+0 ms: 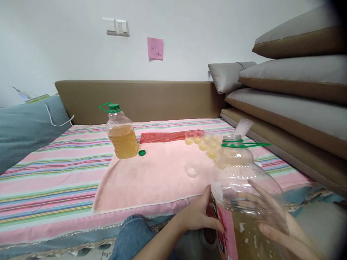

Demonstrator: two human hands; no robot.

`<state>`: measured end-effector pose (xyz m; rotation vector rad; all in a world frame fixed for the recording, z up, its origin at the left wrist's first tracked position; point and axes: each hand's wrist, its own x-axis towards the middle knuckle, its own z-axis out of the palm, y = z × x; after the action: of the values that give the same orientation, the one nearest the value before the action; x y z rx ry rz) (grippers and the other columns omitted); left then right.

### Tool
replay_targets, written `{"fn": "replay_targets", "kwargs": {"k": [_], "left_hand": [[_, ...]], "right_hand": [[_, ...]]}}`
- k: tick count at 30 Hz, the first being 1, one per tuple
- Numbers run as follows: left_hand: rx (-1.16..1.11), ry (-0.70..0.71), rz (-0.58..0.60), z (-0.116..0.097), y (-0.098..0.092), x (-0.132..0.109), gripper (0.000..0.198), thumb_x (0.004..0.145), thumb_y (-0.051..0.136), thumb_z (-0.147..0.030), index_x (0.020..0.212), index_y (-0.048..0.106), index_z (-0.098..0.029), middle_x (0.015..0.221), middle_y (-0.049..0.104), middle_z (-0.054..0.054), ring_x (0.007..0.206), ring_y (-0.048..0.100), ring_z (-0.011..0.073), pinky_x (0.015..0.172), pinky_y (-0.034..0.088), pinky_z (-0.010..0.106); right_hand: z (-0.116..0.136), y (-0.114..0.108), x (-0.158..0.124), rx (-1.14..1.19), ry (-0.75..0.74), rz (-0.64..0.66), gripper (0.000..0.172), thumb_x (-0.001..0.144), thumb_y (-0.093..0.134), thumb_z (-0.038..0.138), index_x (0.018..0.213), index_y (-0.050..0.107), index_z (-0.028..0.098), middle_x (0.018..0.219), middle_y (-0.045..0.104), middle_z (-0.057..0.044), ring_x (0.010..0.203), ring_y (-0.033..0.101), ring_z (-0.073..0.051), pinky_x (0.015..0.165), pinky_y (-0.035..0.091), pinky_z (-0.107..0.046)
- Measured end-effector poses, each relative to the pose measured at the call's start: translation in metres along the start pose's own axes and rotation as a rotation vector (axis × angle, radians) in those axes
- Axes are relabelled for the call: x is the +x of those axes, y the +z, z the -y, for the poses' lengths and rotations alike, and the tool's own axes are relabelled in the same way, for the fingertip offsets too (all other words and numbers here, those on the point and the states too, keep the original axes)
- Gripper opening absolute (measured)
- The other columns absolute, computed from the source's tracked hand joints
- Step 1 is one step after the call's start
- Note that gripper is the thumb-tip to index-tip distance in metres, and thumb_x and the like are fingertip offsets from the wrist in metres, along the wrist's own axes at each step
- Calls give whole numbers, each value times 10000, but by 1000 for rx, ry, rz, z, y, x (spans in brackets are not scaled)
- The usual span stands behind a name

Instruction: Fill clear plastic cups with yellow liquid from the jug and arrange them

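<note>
A big clear plastic jug (244,169) with a green ring handle fills the lower right, held near upright between my two hands. Its mouth has no cap, and yellowish liquid shows low inside. My left hand (199,216) grips its left side by the red label, and my right hand (282,224) wraps the right side, partly seen through the plastic. Just beyond stand several small clear cups (189,141) holding pale yellow liquid. One clear cup (191,171) stands apart, closer to me. A loose green cap (142,152) lies on the pink towel (151,180).
A second, capped jug (123,142) of yellow liquid stands at left on the striped sheet (54,180). Red plastic film (165,136) lies behind the towel. A stack of clear cups (243,127) tilts behind the held jug. Grey-brown cushions (295,76) pile up at right.
</note>
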<state>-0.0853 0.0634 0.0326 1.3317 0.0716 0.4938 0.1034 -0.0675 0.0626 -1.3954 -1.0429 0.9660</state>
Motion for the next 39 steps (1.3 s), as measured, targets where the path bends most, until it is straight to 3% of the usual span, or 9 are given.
{"fn": "replay_targets", "kwargs": {"k": [4, 10, 14, 17, 22, 26, 32, 39], "left_hand": [[-38, -20, -13, 2, 6, 1, 1079, 497, 872, -464, 1414, 350, -244, 1417, 485, 132, 1385, 326, 362, 1098, 311, 546], [-128, -141, 30, -4, 8, 2, 1103, 424, 915, -384, 1383, 383, -276, 1308, 580, 135, 1180, 564, 374, 981, 424, 583], [-203, -113, 19, -5, 12, 3, 1057, 547, 846, -501, 1417, 296, -263, 1355, 531, 142, 1249, 514, 345, 1050, 361, 549], [-216, -118, 9, -2, 15, 5, 998, 604, 780, -587, 1404, 304, -226, 1374, 502, 149, 1307, 451, 335, 1087, 319, 515], [-245, -240, -58, 14, 18, 8, 1015, 579, 793, -599, 1405, 296, -281, 1359, 498, 115, 1314, 419, 342, 1070, 311, 546], [-299, -282, -106, 33, 22, 10, 1079, 509, 792, -659, 1400, 315, -282, 1281, 543, 125, 1211, 509, 361, 960, 415, 540], [-371, -354, -175, 57, 29, 9, 1096, 486, 790, -673, 1409, 317, -320, 1226, 611, 103, 1049, 629, 305, 848, 487, 442], [-408, -322, -177, 72, 30, 10, 917, 464, 757, -726, 1233, 541, -275, 1171, 640, 122, 991, 650, 318, 728, 512, 405]], "right_hand": [[4, -4, -3, -59, 37, 7, 859, 793, 602, 509, 1518, 178, 328, 1383, 585, -85, 1262, 536, -334, 967, 522, -464], [10, -19, 1, -203, 26, 43, 886, 769, 635, 531, 1515, 207, 316, 1361, 596, -99, 1234, 562, -346, 983, 503, -476], [9, -23, 3, -194, 77, 100, 835, 797, 645, 471, 1502, 209, 373, 1397, 563, -59, 1277, 526, -316, 1032, 457, -468], [11, -21, 3, -210, 90, 75, 838, 805, 645, 462, 1499, 179, 409, 1490, 460, -20, 1366, 411, -304, 1093, 370, -489], [16, -22, 5, -253, 95, 63, 808, 780, 679, 448, 1466, 253, 458, 1586, 278, 54, 1435, 261, -279, 1128, 305, -459], [19, -27, 10, -248, 129, 66, 821, 761, 701, 434, 1468, 282, 421, 1562, 340, 8, 1394, 348, -308, 1095, 360, -481], [22, -29, 17, -291, 145, 82, 747, 773, 698, 425, 1440, 362, 402, 1569, 319, 10, 1382, 375, -308, 1019, 478, -437], [36, -22, 22, -333, 167, 59, 735, 730, 727, 463, 1402, 438, 397, 1518, 412, 2, 1353, 414, -323, 1065, 403, -470]]}}
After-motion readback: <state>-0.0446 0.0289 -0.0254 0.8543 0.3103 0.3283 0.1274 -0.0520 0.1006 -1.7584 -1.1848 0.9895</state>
